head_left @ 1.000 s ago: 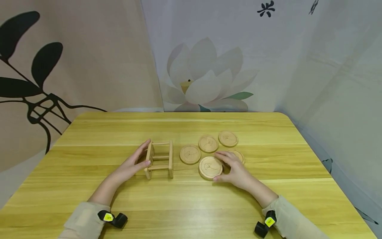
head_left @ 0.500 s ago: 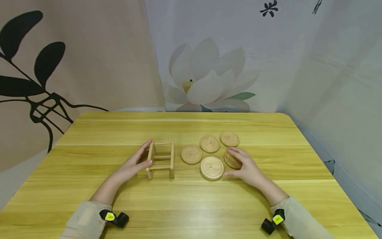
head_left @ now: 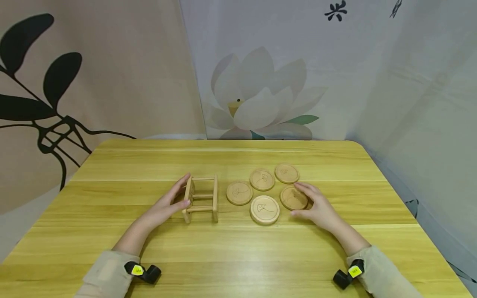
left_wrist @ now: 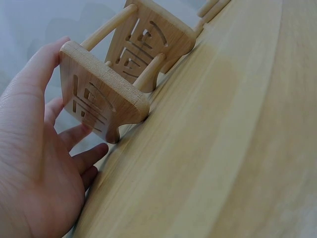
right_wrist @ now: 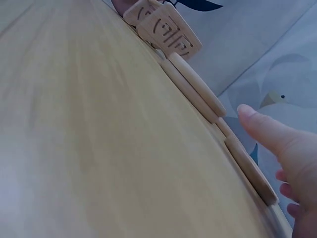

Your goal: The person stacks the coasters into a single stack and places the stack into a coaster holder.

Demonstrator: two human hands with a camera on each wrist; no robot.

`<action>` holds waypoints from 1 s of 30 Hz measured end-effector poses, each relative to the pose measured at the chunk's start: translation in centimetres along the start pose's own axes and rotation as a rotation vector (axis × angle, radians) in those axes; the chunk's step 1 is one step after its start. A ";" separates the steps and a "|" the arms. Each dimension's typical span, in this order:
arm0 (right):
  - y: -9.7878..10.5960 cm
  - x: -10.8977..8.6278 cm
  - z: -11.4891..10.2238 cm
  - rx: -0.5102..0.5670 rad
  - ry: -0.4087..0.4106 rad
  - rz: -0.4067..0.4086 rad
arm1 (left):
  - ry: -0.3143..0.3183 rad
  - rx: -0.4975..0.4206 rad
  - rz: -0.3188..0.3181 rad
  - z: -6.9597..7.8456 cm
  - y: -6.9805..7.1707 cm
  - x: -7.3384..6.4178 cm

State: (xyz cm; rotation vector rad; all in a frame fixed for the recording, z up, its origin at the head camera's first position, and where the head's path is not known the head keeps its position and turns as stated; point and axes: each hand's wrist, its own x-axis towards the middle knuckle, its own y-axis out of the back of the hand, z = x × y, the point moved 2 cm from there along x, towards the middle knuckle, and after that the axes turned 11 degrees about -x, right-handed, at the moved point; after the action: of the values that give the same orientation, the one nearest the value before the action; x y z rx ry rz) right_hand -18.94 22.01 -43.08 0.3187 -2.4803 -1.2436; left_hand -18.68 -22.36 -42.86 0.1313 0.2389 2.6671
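At the left, my left hand (head_left: pixel 165 207) holds the near end panel of a small wooden coaster rack (head_left: pixel 201 196), thumb and fingers spread along the panel. Cut-out characters show on that panel (left_wrist: pixel 99 94) in the left wrist view. Several round wooden coasters, engraved with ginkgo leaves, lie right of the rack. Around the right-hand coaster (head_left: pixel 292 198) my right hand (head_left: pixel 318 209) is spread, thumb in front and index finger behind. The right wrist view shows its thumb (right_wrist: pixel 267 131) raised and apart from the coaster (right_wrist: pixel 250 168). The front coaster (head_left: pixel 264 210) lies on another.
Three more coasters lie flat: a left one (head_left: pixel 239 193), a middle one (head_left: pixel 262 179) and a back one (head_left: pixel 287 173). They rest on a wooden table (head_left: pixel 238 256) with a printed cloth backdrop (head_left: pixel 149 74) behind it.
My right hand has moved right, from the front coaster pair to the right-hand coaster, then slightly farther right, uncovering more of it. The left hand stays on the rack. The head view shifted slightly.
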 end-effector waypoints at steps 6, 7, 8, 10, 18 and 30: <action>0.2 -0.1 0.7 -0.020 -0.025 -0.018 | 0.003 -0.003 0.003 0.0 -0.1 0.0; 0.2 -0.1 0.7 -0.023 -0.027 -0.023 | 0.005 -0.002 0.004 0.0 -0.1 0.0; 0.2 -0.1 0.8 -0.025 -0.029 -0.028 | 0.006 -0.001 0.004 0.0 -0.1 0.0; 0.2 -0.1 0.9 -0.027 -0.031 -0.037 | 0.006 0.000 0.004 0.0 -0.1 0.0; 0.1 0.0 1.0 -0.041 -0.036 -0.052 | 0.012 -0.007 -0.001 0.5 -0.2 -0.1; 0.0 0.0 1.0 -0.089 -0.045 -0.063 | 0.017 -0.005 -0.007 3.3 -1.1 -0.7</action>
State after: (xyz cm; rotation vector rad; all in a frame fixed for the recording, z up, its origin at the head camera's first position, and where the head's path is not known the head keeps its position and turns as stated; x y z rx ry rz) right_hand -19.36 22.73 -43.59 0.3515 -2.4610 -1.3961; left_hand -17.19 -21.25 -39.89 0.1062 0.2379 2.6626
